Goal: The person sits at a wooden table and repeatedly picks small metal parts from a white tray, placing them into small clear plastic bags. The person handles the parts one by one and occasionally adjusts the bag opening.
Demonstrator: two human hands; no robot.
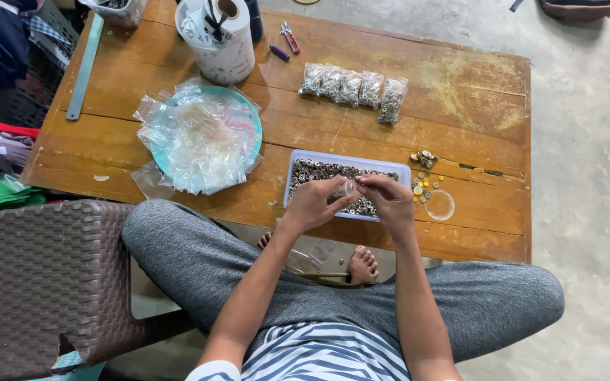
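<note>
My left hand [317,202] and my right hand [390,199] meet over a white rectangular tray [298,158] full of small metal rings. Between the fingers of both hands is a small clear plastic bag [346,188], pinched at its mouth. The tray sits near the front edge of a low wooden table [460,92]. Behind the tray lies a row of several filled clear bags [353,88] holding metal rings. Left of the tray, a teal plate [252,116] carries a heap of empty clear bags [199,137].
Small loose yellow and metal pieces [423,185] and a clear round lid [440,204] lie right of the tray. A white bucket [224,53], pliers [290,37] and a metal ruler [83,67] sit at the back. A brown wicker chair [44,275] stands left of my knees.
</note>
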